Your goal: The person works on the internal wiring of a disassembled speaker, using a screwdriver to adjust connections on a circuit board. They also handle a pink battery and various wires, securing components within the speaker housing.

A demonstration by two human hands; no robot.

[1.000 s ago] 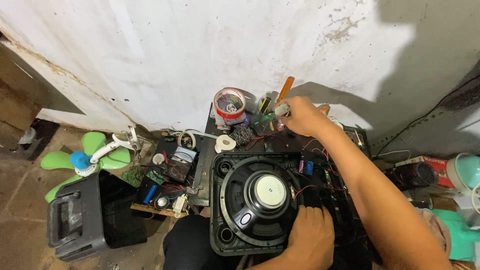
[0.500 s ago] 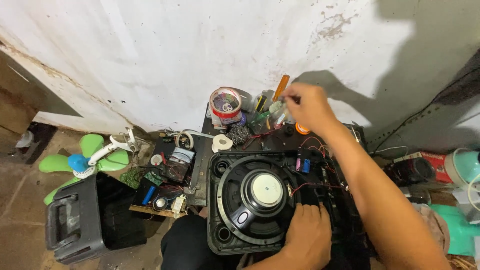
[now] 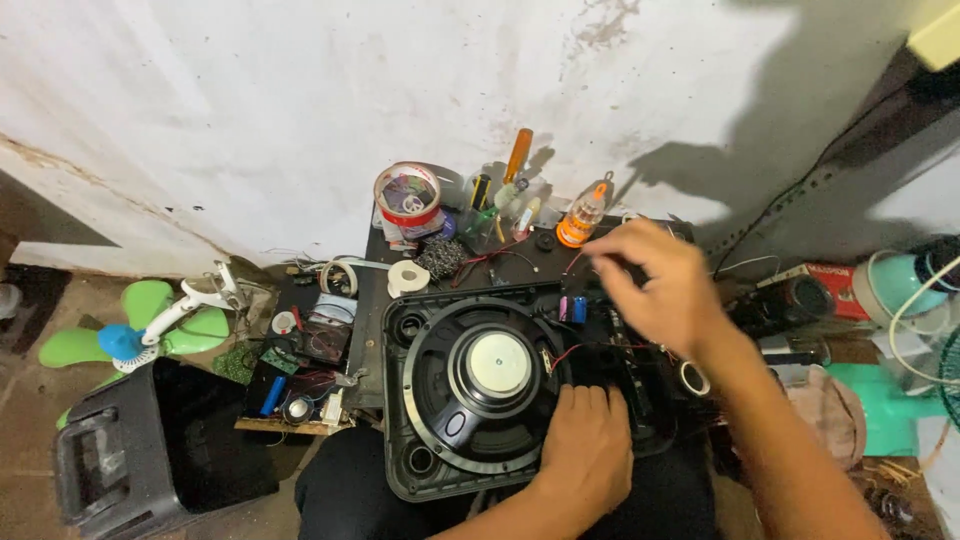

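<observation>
A black speaker panel [image 3: 410, 330] with a big round woofer [image 3: 497, 366] lies across my lap. My left hand [image 3: 585, 452] sits on the panel's near right part, fingers curled down onto it beside the woofer. My right hand [image 3: 655, 285] hovers over the panel's far right corner, above small blue capacitors [image 3: 572, 308] and red wires. Its fingertips are pinched together, pointing left. Whether anything small is between them cannot be made out.
Against the white wall stand a red-rimmed tape roll [image 3: 407, 193], an orange-handled screwdriver [image 3: 518, 154] among other tools, and an orange bottle [image 3: 580, 218]. A white tape roll [image 3: 405, 278] lies nearby. A green fan [image 3: 130, 335] and a black speaker box [image 3: 130, 455] are on the left.
My right hand has drawn back from the tools by the wall and come down over the panel's far right corner. The left hand has stayed on the panel.
</observation>
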